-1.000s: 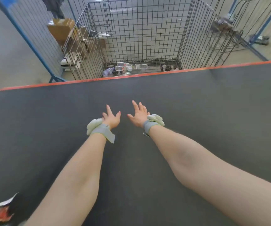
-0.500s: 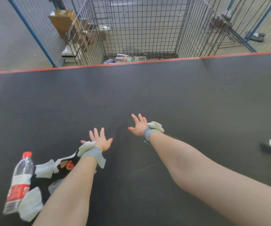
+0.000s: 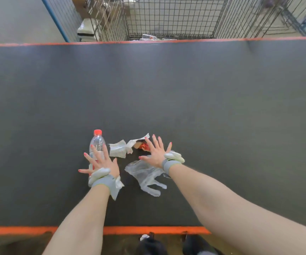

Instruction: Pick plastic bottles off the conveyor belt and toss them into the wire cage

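A clear plastic bottle with a red cap and red label lies on the dark conveyor belt, cap pointing away from me. My left hand is spread flat over the bottle's lower half, fingers straight, holding nothing. To the right, my right hand hovers with fingers spread over a pile of scraps, also holding nothing. Beyond the belt's far orange edge stands the wire cage, with a few bottles on its floor.
White paper scraps, a torn orange-and-white wrapper and a clear plastic glove lie between my hands. The belt's near orange edge runs below my arms. A blue-framed fence stands at far left.
The view has tilted down. The bottle and scraps have travelled right along the belt under my hands. My left hand has come over the bottle, my right over the scraps.
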Demonstrator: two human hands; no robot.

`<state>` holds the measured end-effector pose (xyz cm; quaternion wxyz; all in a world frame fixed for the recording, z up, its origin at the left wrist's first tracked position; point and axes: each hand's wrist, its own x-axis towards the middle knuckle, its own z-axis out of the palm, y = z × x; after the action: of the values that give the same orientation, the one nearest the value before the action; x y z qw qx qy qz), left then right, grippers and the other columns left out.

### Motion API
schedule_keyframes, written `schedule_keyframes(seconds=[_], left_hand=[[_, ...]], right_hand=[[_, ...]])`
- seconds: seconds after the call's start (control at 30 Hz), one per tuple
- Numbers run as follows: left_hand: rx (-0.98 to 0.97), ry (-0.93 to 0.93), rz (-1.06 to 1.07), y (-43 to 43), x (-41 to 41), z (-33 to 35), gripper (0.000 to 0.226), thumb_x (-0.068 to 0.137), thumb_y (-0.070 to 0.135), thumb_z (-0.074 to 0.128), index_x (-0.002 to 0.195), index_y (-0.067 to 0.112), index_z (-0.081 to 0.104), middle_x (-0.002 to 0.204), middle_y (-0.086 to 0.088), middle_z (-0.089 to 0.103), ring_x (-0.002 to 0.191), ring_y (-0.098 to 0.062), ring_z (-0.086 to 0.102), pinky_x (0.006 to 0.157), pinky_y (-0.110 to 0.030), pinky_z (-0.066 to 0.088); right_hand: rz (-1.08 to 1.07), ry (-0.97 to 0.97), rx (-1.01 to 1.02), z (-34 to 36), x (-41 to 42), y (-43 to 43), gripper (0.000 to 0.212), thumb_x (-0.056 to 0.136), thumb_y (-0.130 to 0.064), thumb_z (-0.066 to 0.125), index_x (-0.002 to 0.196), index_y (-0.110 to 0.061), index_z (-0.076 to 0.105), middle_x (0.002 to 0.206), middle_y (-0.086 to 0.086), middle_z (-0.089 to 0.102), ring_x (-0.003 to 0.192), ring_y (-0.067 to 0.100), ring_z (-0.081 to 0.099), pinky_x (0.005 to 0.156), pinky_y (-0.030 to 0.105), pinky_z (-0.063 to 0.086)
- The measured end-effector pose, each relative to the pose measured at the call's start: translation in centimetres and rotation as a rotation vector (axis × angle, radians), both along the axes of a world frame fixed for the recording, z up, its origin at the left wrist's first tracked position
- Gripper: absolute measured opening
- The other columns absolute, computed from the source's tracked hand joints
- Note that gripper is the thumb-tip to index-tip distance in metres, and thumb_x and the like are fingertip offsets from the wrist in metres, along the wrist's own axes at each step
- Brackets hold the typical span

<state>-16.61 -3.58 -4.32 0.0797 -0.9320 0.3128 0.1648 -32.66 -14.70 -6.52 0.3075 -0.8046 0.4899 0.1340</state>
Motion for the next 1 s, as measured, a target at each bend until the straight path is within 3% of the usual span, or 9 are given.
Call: schedule_keyframes(seconds=[0.07,0.13,0.23,0.43,0.57,0.67,0.8,0.9,1.0], left_hand=[[-0.091,0.064,0.054,-0.4,-0.3,0.2,0.086,0.093,0.023,0.057,0.153,0.038,-0.003,0.159,-0.012,-0.016,0.140,-0.044,0.018,0.107,-0.063,0.029],[-0.119,0.130,0.040,-1.5,-0.6,1.0,0.087,0.091,0.009,0.056,0.152,0.038,0.001,0.157,-0.015,-0.008,0.126,-0.041,0.035,0.104,-0.049,0.036],[-0.191,0.294,0.081,-3.9,-0.7,2.3,0.084,0.092,0.013,0.054,0.151,0.040,0.000,0.154,-0.012,0.004,0.119,-0.040,0.038,0.105,-0.046,0.033],[-0.588,0.762,0.371,-10.9,-1.3,4.4,0.091,0.088,0.023,0.064,0.148,0.049,0.001,0.142,-0.015,0.026,0.124,-0.038,0.043,0.108,-0.048,0.037],[-0.638,0.927,0.531,-16.4,-1.5,5.5,0.088,0.085,0.033,0.066,0.149,0.045,0.006,0.142,-0.015,0.037,0.123,-0.037,0.048,0.103,-0.050,0.044],[-0.663,0.921,0.508,-22.5,-1.5,7.3,0.084,0.086,0.028,0.066,0.150,0.031,0.012,0.142,-0.015,0.038,0.124,-0.036,0.048,0.106,-0.046,0.042],[-0.980,1.025,0.456,-36.3,1.3,14.7,0.054,0.098,0.028,0.050,0.145,0.016,0.026,0.148,-0.014,0.035,0.117,-0.025,0.050,0.103,-0.046,0.045],[-0.959,1.231,0.369,-45.5,3.7,21.3,0.066,0.096,0.061,0.026,0.152,0.030,0.010,0.159,-0.003,0.014,0.141,-0.034,0.027,0.103,-0.061,0.037],[-0.898,1.124,0.253,-47.4,3.7,21.0,0.068,0.097,0.061,0.023,0.152,0.034,-0.008,0.162,-0.002,0.001,0.146,-0.034,0.015,0.110,-0.061,0.028]], right_hand=[[-0.050,-0.015,-0.041,0.4,0.0,-0.4,0.083,0.089,-0.066,0.042,0.151,-0.044,-0.007,0.162,-0.007,-0.015,0.149,0.019,-0.017,0.109,0.062,-0.017],[-0.082,-0.001,-0.108,1.2,-0.1,-1.1,0.080,0.090,-0.063,0.041,0.152,-0.042,-0.005,0.162,-0.005,-0.012,0.149,0.019,-0.015,0.110,0.061,-0.017],[-0.120,0.010,-0.146,2.4,-0.4,-2.9,0.077,0.093,-0.057,0.040,0.153,-0.040,-0.004,0.162,-0.003,-0.011,0.149,0.020,-0.014,0.112,0.059,-0.015],[-0.177,-0.004,-0.146,4.6,-0.9,-7.4,0.078,0.094,-0.052,0.044,0.153,-0.037,-0.005,0.162,-0.001,-0.011,0.149,0.021,-0.014,0.114,0.057,-0.013],[-0.195,0.016,-0.138,5.5,-1.1,-11.7,0.078,0.095,-0.052,0.043,0.153,-0.037,-0.007,0.162,0.000,-0.010,0.149,0.022,-0.013,0.115,0.055,-0.011],[-0.230,0.016,-0.115,6.1,-1.0,-16.4,0.079,0.096,-0.049,0.045,0.153,-0.037,-0.008,0.163,0.002,-0.009,0.150,0.024,-0.011,0.116,0.055,-0.008],[-0.286,-0.009,-0.146,8.0,-0.2,-23.0,0.078,0.097,-0.048,0.043,0.153,-0.036,-0.008,0.163,0.003,-0.007,0.150,0.024,-0.008,0.117,0.054,-0.006],[-0.348,-0.093,-0.174,9.5,2.3,-29.3,0.076,0.097,-0.045,0.043,0.153,-0.035,-0.006,0.163,0.004,-0.003,0.150,0.024,-0.005,0.117,0.052,-0.004],[-0.365,-0.173,-0.172,10.1,5.0,-33.7,0.075,0.098,-0.043,0.045,0.154,-0.034,-0.004,0.162,0.004,0.001,0.150,0.023,-0.003,0.118,0.051,-0.001]])
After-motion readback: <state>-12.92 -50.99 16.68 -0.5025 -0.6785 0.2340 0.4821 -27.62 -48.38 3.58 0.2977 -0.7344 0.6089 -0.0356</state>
